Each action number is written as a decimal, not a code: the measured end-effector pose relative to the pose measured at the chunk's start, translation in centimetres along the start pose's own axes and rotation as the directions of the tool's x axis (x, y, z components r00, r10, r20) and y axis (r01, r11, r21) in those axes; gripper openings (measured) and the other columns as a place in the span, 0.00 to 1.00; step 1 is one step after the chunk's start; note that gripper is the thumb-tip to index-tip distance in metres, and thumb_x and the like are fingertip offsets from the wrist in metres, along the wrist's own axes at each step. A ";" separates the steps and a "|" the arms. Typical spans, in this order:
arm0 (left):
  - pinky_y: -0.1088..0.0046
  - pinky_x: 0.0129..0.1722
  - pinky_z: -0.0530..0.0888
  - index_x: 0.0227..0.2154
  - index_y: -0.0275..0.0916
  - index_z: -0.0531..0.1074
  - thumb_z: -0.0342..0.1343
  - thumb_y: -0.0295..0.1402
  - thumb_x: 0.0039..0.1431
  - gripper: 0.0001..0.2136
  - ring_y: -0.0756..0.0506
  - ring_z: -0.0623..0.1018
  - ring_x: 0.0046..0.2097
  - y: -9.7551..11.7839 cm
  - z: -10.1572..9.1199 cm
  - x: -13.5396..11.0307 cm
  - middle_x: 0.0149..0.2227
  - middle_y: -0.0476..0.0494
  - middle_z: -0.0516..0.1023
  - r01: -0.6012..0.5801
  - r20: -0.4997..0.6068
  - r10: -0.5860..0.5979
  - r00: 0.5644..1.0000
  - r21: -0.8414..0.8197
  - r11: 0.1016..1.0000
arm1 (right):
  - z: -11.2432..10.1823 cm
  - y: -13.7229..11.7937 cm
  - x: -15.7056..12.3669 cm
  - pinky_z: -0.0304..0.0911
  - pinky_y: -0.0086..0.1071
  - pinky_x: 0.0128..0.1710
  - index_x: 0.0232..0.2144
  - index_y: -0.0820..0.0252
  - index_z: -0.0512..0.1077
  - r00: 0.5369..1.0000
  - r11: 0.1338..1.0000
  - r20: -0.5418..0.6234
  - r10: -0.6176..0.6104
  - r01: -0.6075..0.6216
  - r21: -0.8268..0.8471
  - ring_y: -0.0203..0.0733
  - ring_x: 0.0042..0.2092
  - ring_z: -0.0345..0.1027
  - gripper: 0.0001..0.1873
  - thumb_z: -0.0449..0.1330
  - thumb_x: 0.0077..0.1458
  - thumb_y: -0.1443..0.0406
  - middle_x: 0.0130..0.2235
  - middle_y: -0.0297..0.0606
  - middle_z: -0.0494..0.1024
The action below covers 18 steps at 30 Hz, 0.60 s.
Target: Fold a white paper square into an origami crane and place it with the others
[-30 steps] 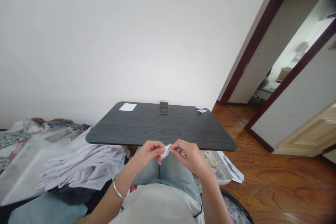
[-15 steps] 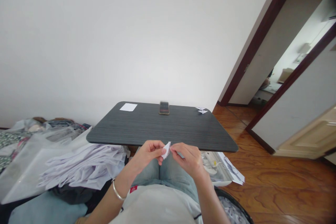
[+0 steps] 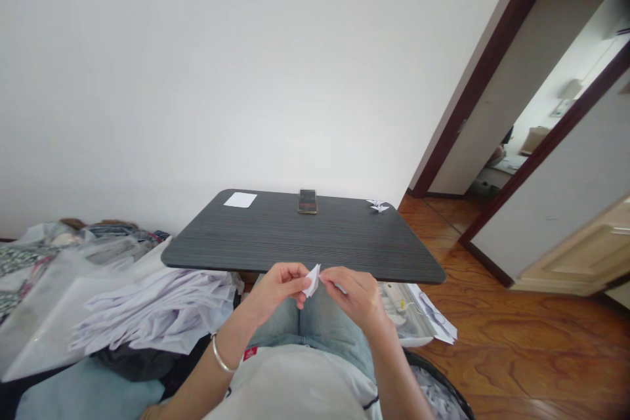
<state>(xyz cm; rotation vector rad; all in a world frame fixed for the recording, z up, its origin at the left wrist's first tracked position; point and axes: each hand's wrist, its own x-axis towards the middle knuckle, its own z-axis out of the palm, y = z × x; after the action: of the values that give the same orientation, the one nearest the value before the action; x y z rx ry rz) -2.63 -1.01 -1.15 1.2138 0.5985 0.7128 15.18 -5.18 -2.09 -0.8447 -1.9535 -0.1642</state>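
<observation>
A small piece of folded white paper (image 3: pixel 312 281) is held over my lap, just in front of the table's near edge. My left hand (image 3: pixel 287 283) pinches it between thumb and fingers from the left. From the right, the fingertips of my right hand (image 3: pixel 352 292) are pressed together at the paper's edge; what exactly lies between them is too small to see well. On the dark table (image 3: pixel 275 236) beyond, folded paper cranes (image 3: pixel 378 207) sit at the far right and a white sheet of paper (image 3: pixel 240 200) lies at the far left.
A phone (image 3: pixel 308 201) stands at the table's back middle, near the wall. Folded white cloth (image 3: pixel 157 308) and bagged clothes are piled at the left. Below the table's right side are a white tray (image 3: pixel 408 321) of items and a dark-rimmed bin (image 3: pixel 438 394) of paper scraps.
Both hands stay almost in place around the folded paper. My right fingers have shifted very slightly at its edge; the view has tilted a little.
</observation>
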 end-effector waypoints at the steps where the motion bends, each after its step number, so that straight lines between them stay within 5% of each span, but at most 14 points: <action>1: 0.80 0.21 0.67 0.22 0.31 0.71 0.65 0.39 0.43 0.14 0.55 0.67 0.20 0.0 0.0 0.0 0.20 0.51 0.69 -0.005 -0.005 0.005 1.000 -0.001 1.000 | 0.2 -0.1 0.0 0.70 0.27 0.30 0.35 0.57 0.70 0.999 1.000 -0.030 -0.012 0.012 -0.014 0.38 0.32 0.75 0.09 0.54 0.56 0.73 0.30 0.38 0.80; 8: 0.79 0.22 0.68 0.24 0.32 0.71 0.64 0.39 0.45 0.13 0.55 0.67 0.21 -0.3 0.3 0.0 0.21 0.50 0.69 -0.095 0.022 0.095 0.995 0.014 0.995 | 1.9 -0.8 -0.3 0.71 0.31 0.27 0.36 0.55 0.71 0.951 0.992 -0.297 -0.081 0.047 -0.121 0.40 0.30 0.75 0.12 0.57 0.52 0.76 0.29 0.38 0.80; 18: 0.77 0.26 0.67 0.22 0.33 0.72 0.61 0.37 0.48 0.11 0.53 0.69 0.24 0.5 0.9 -0.3 0.24 0.51 0.66 -0.295 -0.018 0.302 0.953 0.164 0.941 | 2.3 -2.5 0.3 0.71 0.32 0.27 0.30 0.54 0.73 0.888 0.988 -0.434 0.149 -0.115 0.104 0.40 0.29 0.74 0.12 0.56 0.51 0.76 0.28 0.37 0.79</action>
<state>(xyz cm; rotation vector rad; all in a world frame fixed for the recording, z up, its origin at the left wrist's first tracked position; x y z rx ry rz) -2.19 -1.68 -0.41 1.4600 0.5191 0.9628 11.92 -5.90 -2.50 -0.8069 -1.4622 -0.1821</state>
